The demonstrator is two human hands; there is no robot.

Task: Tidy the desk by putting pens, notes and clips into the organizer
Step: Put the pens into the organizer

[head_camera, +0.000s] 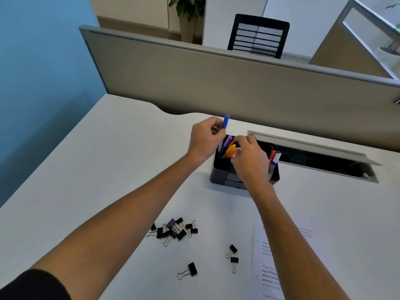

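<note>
Lowering the blue pen (225,124) into the rear-left compartment of the black desk organizer (225,172) is the step I judge to be in hand. My left hand (205,139) pinches the pen near its upper half, fingers closed on the barrel, cap end up and tip pointing down toward the cluster of purple, orange and yellow pens (229,147) already standing there. My right hand (251,156) hovers over the organizer's middle, fingers curled; something pale shows at its fingertips, but I cannot tell whether it grips anything or only steadies the pens.

To do this well I would keep the pen close to upright, aim the tip at the open gap on the left side of the compartment rather than onto the other caps, and use the right fingers to hold the standing pens aside. I would release only once the tip reaches the bottom, so the pen does not bounce out or tip the bundle.

Two markers (274,159) stand in the right compartment. Left on the white desk (108,169) are a heap of black binder clips (173,231), three stray clips (232,255) nearer me, and a printed sheet (270,276) under my right forearm.
</note>
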